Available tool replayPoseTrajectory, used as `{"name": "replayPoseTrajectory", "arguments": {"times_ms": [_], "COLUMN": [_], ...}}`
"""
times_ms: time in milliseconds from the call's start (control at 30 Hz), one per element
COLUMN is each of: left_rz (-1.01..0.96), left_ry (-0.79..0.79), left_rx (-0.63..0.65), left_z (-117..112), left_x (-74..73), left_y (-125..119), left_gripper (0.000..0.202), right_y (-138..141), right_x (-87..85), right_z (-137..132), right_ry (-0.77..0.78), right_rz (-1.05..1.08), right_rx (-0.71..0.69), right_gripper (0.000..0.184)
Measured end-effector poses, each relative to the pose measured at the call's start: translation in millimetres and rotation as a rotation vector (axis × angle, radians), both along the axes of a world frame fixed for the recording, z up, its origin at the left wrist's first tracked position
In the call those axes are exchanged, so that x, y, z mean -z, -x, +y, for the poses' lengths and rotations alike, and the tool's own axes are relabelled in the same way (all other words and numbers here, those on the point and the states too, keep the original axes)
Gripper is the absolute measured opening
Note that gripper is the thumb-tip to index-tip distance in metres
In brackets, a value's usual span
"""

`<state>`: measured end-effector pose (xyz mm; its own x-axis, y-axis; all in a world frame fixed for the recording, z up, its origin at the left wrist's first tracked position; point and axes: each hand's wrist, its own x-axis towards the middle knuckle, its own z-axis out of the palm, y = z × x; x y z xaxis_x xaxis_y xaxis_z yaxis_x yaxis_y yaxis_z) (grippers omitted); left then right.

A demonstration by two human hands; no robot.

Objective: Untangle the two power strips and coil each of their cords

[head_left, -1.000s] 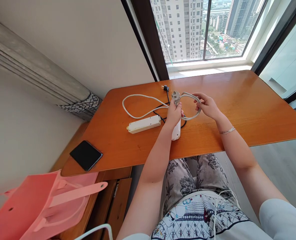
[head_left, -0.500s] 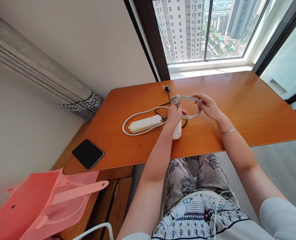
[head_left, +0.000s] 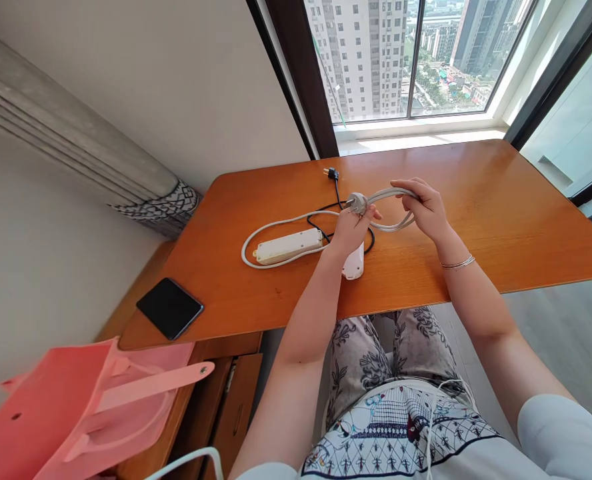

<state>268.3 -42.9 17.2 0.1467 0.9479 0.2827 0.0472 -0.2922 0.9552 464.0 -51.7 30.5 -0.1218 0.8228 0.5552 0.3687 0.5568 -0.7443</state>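
My left hand (head_left: 352, 228) is closed around the plug end of a white power cord, with the white plug (head_left: 358, 203) showing above my fingers. Loops of the white cord (head_left: 387, 193) run across to my right hand (head_left: 425, 207), whose fingers are curled round their far end. One white power strip (head_left: 289, 246) lies on the table to the left, with a loop of white cord around it. Another white power strip (head_left: 354, 263) lies partly hidden under my left hand and wrist. A black cord with a black plug (head_left: 333, 173) lies behind my left hand.
The wooden table (head_left: 491, 220) has a black tablet-like device (head_left: 170, 308) at its left end. A pink bag (head_left: 76, 407) is at the lower left, near a wooden drawer unit (head_left: 239, 400). A window (head_left: 411, 60) is beyond the far edge.
My right hand has shifted slightly right and up with the cord loops. The plug in my left hand has turned and moved slightly right.
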Motion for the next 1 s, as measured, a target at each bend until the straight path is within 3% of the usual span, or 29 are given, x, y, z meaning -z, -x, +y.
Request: {"name": "replayPoseTrajectory", "arguments": {"times_ms": [167, 267, 567, 700, 800, 1000], "left_rz": [-0.270, -0.319, -0.469, -0.533, -0.630, -0.910], "left_ry": [0.303, 0.318, 0.470, 0.587, 0.636, 0.510], "left_rx": [0.195, 0.282, 0.412, 0.384, 0.289, -0.001], "left_z": [-8, -11, -21, -26, -28, -18], "left_x": [-10.4, -16.4, -29.2, -34.3, -36.9, -39.8], "left_y": [0, 3, 3, -5, -11, -10], "left_gripper": [0.028, 0.031, 0.048, 0.049, 0.051, 0.048], "right_y": [-3, 0, 16, 21, 25, 36], "right_x": [-2.7, -1.4, 0.5, -2.1, -1.2, 13.5], "right_z": [2, 3, 2, 0, 0, 1], "right_ry": [0.124, 0.149, 0.235, 0.355, 0.385, 0.425], "right_rz": [0.155, 0.229, 0.462, 0.523, 0.590, 0.709], "right_rx": [-0.093, -0.131, -0.204, -0.140, -0.124, -0.255], "right_gripper": [0.037, 0.037, 0.067, 0.077, 0.079, 0.069]}}
